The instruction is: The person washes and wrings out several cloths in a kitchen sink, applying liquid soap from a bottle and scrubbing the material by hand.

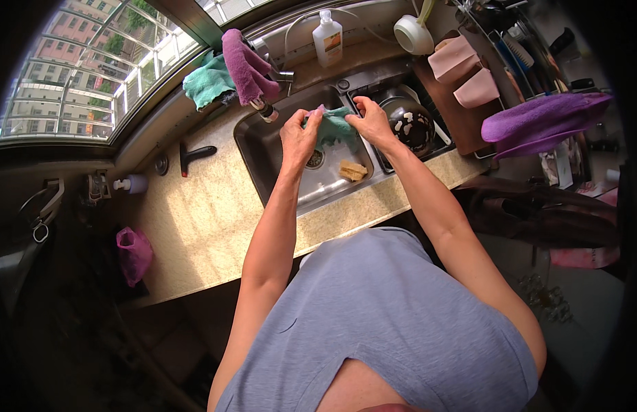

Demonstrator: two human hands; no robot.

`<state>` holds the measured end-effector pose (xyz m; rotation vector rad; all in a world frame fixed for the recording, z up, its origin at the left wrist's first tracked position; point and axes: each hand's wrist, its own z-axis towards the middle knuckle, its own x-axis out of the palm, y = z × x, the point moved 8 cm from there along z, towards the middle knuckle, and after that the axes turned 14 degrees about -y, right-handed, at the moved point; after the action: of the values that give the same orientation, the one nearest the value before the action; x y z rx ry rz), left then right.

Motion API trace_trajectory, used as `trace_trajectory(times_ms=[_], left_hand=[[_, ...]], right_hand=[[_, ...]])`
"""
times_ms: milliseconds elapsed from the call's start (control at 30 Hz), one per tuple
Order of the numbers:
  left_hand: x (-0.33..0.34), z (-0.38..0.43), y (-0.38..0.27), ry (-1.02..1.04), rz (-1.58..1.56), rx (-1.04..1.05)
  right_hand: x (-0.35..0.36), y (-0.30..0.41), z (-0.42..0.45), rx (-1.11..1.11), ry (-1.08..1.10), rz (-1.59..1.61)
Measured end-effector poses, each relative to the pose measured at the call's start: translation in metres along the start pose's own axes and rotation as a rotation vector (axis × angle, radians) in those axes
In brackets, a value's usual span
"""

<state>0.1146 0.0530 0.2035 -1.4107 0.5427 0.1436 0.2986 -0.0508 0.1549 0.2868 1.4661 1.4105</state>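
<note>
A teal cloth point(337, 123) is stretched between my two hands above the stainless steel sink basin point(323, 188). My left hand point(301, 131) pinches its left end, where a bit of pink shows. The cloth's right edge is held by my right hand point(371, 122) between thumb and fingers. Below the cloth, a yellow-brown sponge point(352, 170) lies on the basin floor, right of the drain strainer point(315, 159). A pink cloth point(249, 67) hangs over the faucet point(268, 112), to the left of my hands. Part of the teal cloth is hidden behind my fingers.
Right of the basin, a dark pan or lid point(414, 123) sits in a rack. A white pump bottle point(328, 40) stands behind the sink. Another teal cloth point(209, 80) hangs by the window. On the left counter lie a black-handled tool point(195, 154) and a pink plastic bag point(133, 255).
</note>
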Motion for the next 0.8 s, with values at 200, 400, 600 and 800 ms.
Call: trace_trajectory(times_ms=[200,400,600,800], left_hand=[[0.023,-0.013,-0.044,-0.001,0.075,0.265],[0.043,-0.069,-0.090,0.443,0.483,0.477],[0.052,-0.007,-0.069,0.283,-0.649,-0.220],[0.111,0.030,-0.023,0.070,-1.906,-0.821]], right_hand=[[0.070,-0.012,-0.063,0.768,0.470,0.626],[0.075,0.033,-0.061,0.783,0.617,1.275],[0.051,0.021,-0.060,0.690,0.561,1.179],[0.021,0.099,-0.069,0.122,0.182,0.700]])
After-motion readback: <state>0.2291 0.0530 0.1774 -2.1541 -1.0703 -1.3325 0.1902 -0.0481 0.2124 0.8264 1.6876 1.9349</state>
